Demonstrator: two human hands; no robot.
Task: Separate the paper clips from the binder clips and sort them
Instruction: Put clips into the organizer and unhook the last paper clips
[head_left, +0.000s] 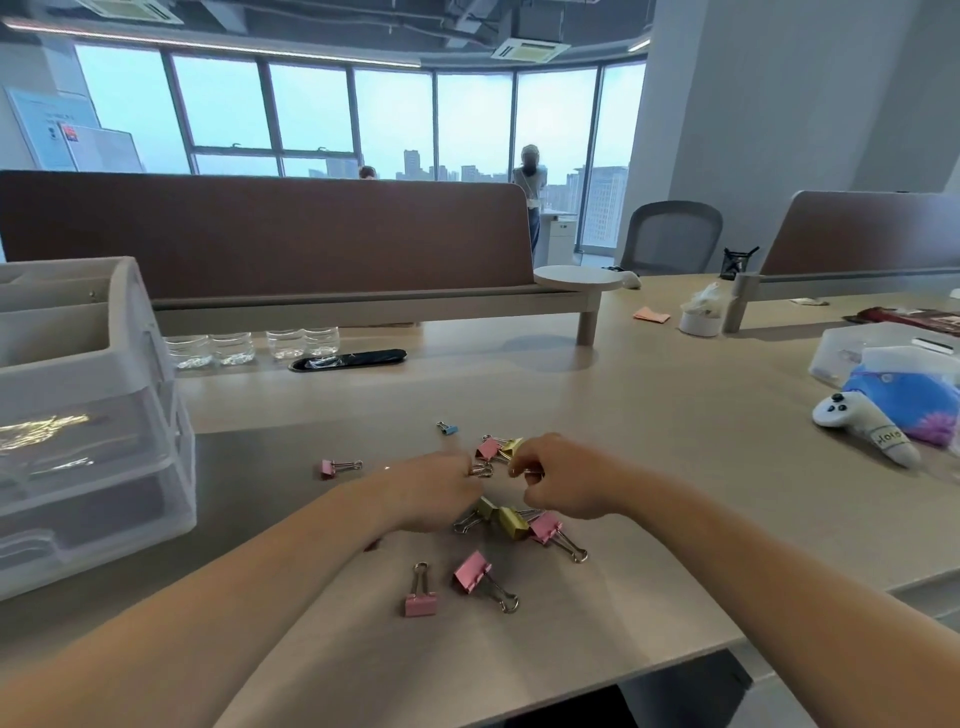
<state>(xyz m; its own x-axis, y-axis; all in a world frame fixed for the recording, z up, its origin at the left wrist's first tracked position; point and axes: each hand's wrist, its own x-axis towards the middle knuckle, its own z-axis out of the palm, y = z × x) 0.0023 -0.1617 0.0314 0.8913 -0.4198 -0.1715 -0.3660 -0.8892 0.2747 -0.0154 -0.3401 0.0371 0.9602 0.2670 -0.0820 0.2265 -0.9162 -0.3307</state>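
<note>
While both hands work at the middle of the scatter, the step in hand looks like the first picking-apart of the pile. The left hand and the right hand sit close together on the tabletop, each grip narrow with fingers curled. Whether either one holds anything cannot be told. A silver wire loop lies between them; it may be a paper clip or only a clip handle.

The binder clips lie loose around the hands. 2 pink ones are nearest the person, a yellow pair and a pink one sit under the wrists, and a pink and a yellow one lie just beyond the fingers. A pink one lies off to the left, and a small blue one is farther out. No paper clips show plainly.

The next move likely calls for a fine pinch on the thin wire, lifting it free without dragging neighbouring clips.

A drawer unit stands at left. The white controller at right bears a label, too small to read surely.
</note>
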